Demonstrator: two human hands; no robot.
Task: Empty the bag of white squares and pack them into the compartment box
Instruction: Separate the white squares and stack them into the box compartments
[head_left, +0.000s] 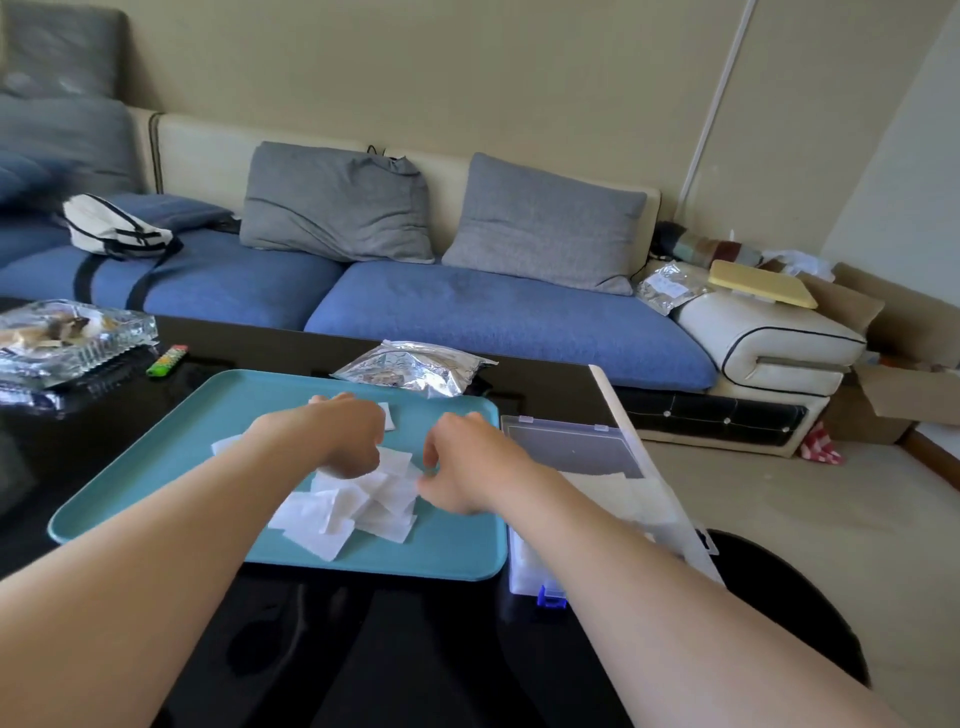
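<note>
Several white squares (332, 512) lie heaped on a teal tray (171, 457) on the black table. My left hand (343, 436) reaches down onto the heap with curled fingers; its fingertips are hidden, so its hold is unclear. My right hand (462, 467) hovers at the heap's right edge and pinches a white square between thumb and fingers. A silver foil bag (415, 366) lies flat behind the tray. The clear compartment box (582, 447) stands open just right of the tray, with white squares in its near compartments.
A glass ashtray (67, 332) and a green lighter (166, 360) sit at the table's far left. A blue sofa (493, 312) with grey cushions runs behind the table. The table's right edge lies just beyond the box. Cardboard boxes (904, 400) stand at the far right.
</note>
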